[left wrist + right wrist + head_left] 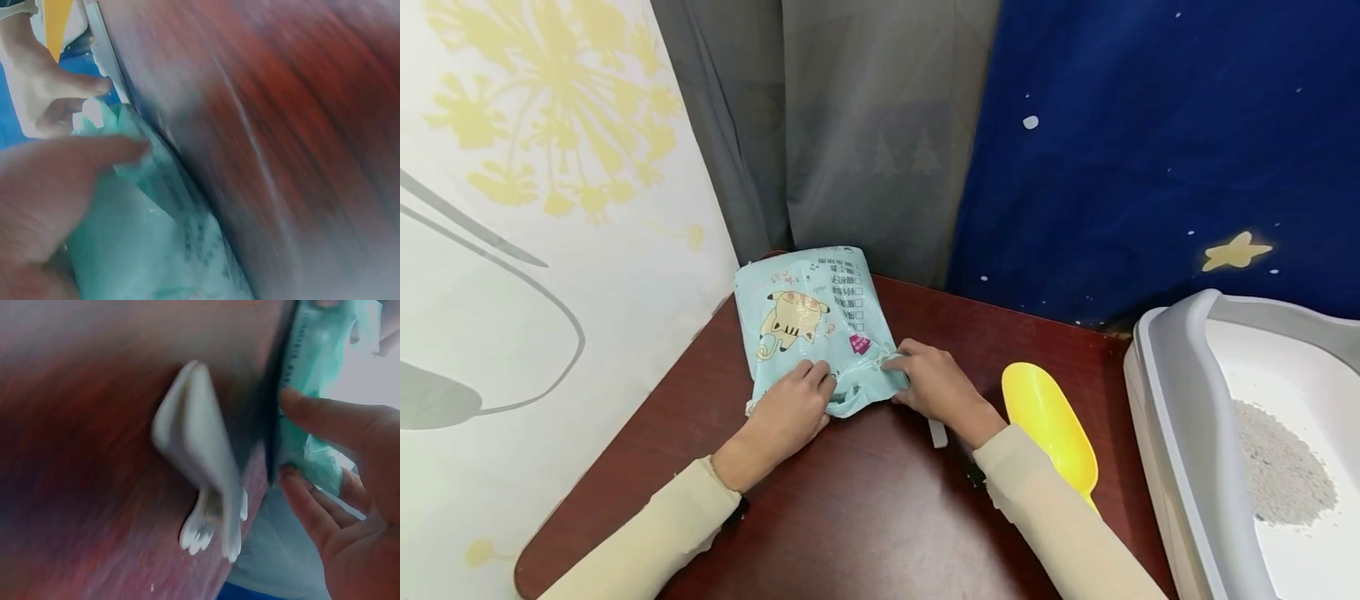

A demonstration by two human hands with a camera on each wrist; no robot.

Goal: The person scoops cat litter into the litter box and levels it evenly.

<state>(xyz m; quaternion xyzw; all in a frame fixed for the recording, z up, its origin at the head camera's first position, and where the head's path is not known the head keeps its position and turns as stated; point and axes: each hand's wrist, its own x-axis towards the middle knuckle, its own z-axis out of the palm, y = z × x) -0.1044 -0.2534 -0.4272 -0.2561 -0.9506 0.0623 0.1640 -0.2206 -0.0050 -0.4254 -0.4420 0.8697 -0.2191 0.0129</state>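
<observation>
A light blue printed plastic bag (797, 317) with a cartoon cat lies on the table, its crumpled, gaping mouth toward me. My left hand (793, 404) grips the left part of that mouth, fingers curled over the top. At the right corner, my right hand (936, 383) pinches the edge; thumb and fingers close on the bag (319, 450) in the right wrist view. Next to the right wrist lies a white clip (200, 437) with paw-shaped ends, partly hidden in the head view. The left wrist view shows my left thumb (119, 150) across the bag's mouth.
Right of my right forearm lies a yellow scoop (1048, 425), its handle partly covered by the sleeve. A grey and white litter box (1195, 417) holding grey granules (1285, 462) stands at the far right. Grey and blue curtains (880, 142) hang behind the dark red table (850, 517).
</observation>
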